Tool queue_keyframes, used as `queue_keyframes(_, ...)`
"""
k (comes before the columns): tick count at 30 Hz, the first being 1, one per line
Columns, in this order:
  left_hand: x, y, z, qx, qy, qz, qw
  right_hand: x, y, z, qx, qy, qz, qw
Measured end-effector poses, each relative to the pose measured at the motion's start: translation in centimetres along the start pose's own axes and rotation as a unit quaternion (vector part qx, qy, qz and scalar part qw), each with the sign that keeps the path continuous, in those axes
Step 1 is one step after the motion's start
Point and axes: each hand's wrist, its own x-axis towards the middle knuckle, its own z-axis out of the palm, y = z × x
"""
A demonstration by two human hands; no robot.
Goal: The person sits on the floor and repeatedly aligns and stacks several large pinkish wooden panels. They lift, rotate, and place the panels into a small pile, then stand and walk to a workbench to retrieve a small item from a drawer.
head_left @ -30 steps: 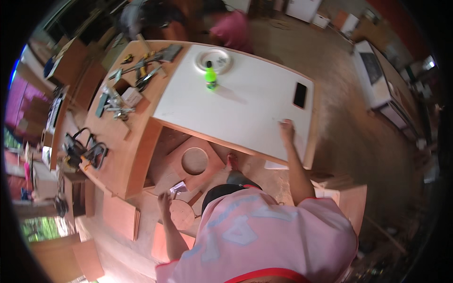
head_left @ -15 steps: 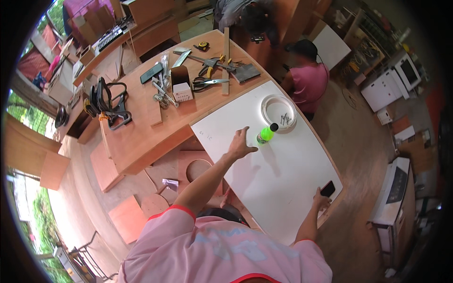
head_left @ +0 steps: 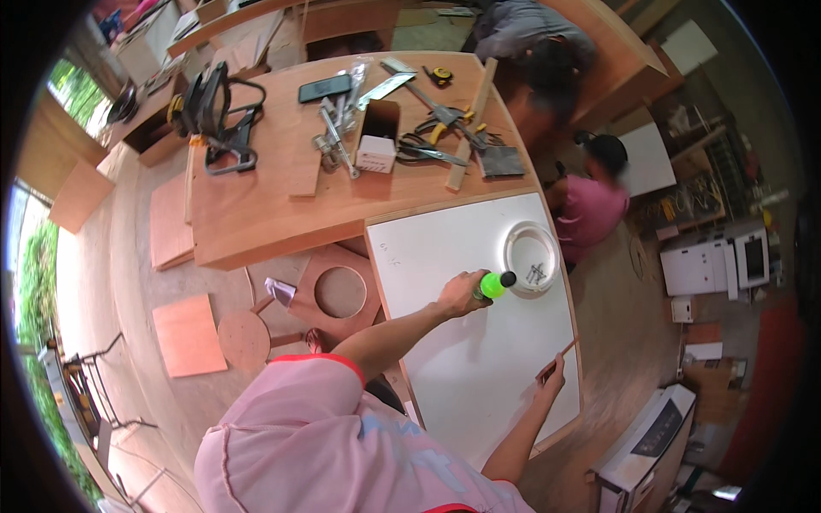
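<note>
My left hand [head_left: 463, 293] is closed around a bright green bottle [head_left: 490, 285] with a black cap. The bottle leans toward a round white dish [head_left: 512, 266] holding several small dark nails or screws. Both are over the white board [head_left: 466, 224]. Near the board's right edge, my right hand [head_left: 552, 377] grips a phone [head_left: 570, 347], which now looks like a thin strip seen almost edge-on.
On the wooden tabletop [head_left: 248, 214] lie a second phone [head_left: 325, 88], a tape measure [head_left: 438, 76], scissors [head_left: 432, 152], clamps and a small white box [head_left: 375, 155]. A power tool [head_left: 224, 120] stands left. A person in pink [head_left: 592, 205] and another in grey [head_left: 534, 38] are beyond.
My left hand has moved from open beside the bottle to closed around it. My right hand has shifted left and turned the phone from face-up to nearly edge-on. The view has swung.
</note>
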Motion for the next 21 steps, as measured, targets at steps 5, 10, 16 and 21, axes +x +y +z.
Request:
queue_keyframes(5, -4.6, -5.3, -11.1, -0.022, 0.255, -0.042, 0.966, -1.4, -5.2, 11.6, -0.027, -0.14, -0.07, 0.987)
queue_keyframes(10, -10.8, -13.8, -27.0, -0.099, 0.479, -0.069, 0.869, -3.7, -6.7, 23.1, -0.086, -0.301, -0.127, 0.941)
queue_keyframes(16, -12.4, -19.8, -36.2, 0.01, 0.572, -0.155, 0.805, -9.3, -3.9, 37.1, -0.107, -0.346, -0.141, 0.922)
queue_keyframes(21, -11.1, -21.3, -35.4, 0.085, 0.59, -0.133, 0.792, -8.1, -5.1, 44.2, -0.081, -0.298, -0.126, 0.943)
